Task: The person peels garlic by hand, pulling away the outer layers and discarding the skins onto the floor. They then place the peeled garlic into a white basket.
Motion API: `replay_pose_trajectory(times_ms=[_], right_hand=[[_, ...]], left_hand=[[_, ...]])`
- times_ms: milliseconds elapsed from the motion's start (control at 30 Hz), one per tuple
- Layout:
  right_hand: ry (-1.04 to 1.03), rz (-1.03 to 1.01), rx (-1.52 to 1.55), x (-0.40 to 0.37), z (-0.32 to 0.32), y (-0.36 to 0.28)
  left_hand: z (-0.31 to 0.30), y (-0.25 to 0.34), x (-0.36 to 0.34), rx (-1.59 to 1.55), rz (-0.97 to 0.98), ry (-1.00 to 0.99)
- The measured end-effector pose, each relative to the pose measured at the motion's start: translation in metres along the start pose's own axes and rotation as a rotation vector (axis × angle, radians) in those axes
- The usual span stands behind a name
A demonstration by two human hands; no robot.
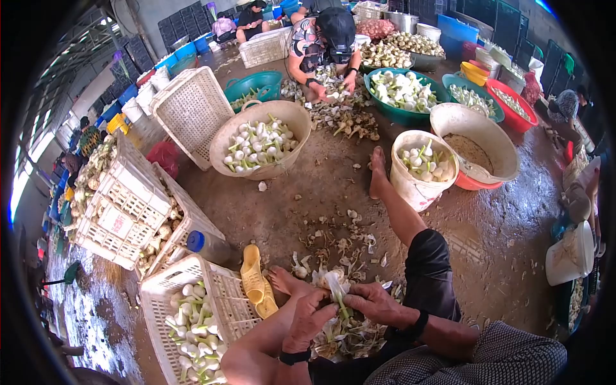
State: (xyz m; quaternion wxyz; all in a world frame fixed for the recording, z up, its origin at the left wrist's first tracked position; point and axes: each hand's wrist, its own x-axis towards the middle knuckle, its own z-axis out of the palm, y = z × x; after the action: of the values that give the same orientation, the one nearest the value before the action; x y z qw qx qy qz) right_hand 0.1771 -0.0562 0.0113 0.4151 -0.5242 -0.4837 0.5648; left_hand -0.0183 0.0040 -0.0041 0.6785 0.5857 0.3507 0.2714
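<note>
Between my bent legs, my left hand [308,321] and my right hand [378,303] meet around a garlic bulb [335,282] with a green stem and loose white skin. The fingers of both hands are closed on it. Under them lies a pile of peeled skins [353,337] on the floor. A crate of peeled garlic [196,333] stands at the left, beside my leg.
Yellow slippers [255,282] and a blue-capped bottle [215,247] are by the crate. Ahead stand a beige basin of garlic [218,144] and a white bucket [420,186]. Stacked crates [122,212] rise at left. A co-worker [321,48] crouches over garlic at the top.
</note>
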Motion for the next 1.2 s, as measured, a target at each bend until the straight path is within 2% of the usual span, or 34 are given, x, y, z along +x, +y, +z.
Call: replay_pose_trajectory(times_ms=[300,500,600,667,800,900,1000,1200], right_hand=[[-0.092,0.065,-0.091,-0.001,-0.009,-0.01],[-0.149,-0.048,-0.164,0.002,-0.011,-0.006],[-0.098,-0.071,-0.106,0.003,-0.005,0.007],[-0.048,-0.086,-0.2,0.003,-0.003,0.012],[-0.026,-0.083,-0.194,0.002,-0.002,0.017],[-0.011,-0.016,-0.194,0.001,-0.002,0.019],[0.014,-0.101,-0.193,0.001,0.0,0.016],[0.049,-0.138,-0.34,0.004,0.003,0.023]], left_hand=[[0.002,-0.005,0.001,0.027,0.016,0.014],[0.005,0.001,0.001,0.11,0.008,0.055],[0.006,-0.002,0.003,0.125,0.031,0.072],[0.005,-0.011,0.005,0.221,0.071,0.064],[0.006,-0.01,0.005,0.313,0.092,0.062],[0.007,-0.014,0.005,0.343,0.115,0.071],[0.007,-0.01,0.004,0.297,0.089,0.076],[0.009,-0.01,0.005,0.418,0.205,0.1]])
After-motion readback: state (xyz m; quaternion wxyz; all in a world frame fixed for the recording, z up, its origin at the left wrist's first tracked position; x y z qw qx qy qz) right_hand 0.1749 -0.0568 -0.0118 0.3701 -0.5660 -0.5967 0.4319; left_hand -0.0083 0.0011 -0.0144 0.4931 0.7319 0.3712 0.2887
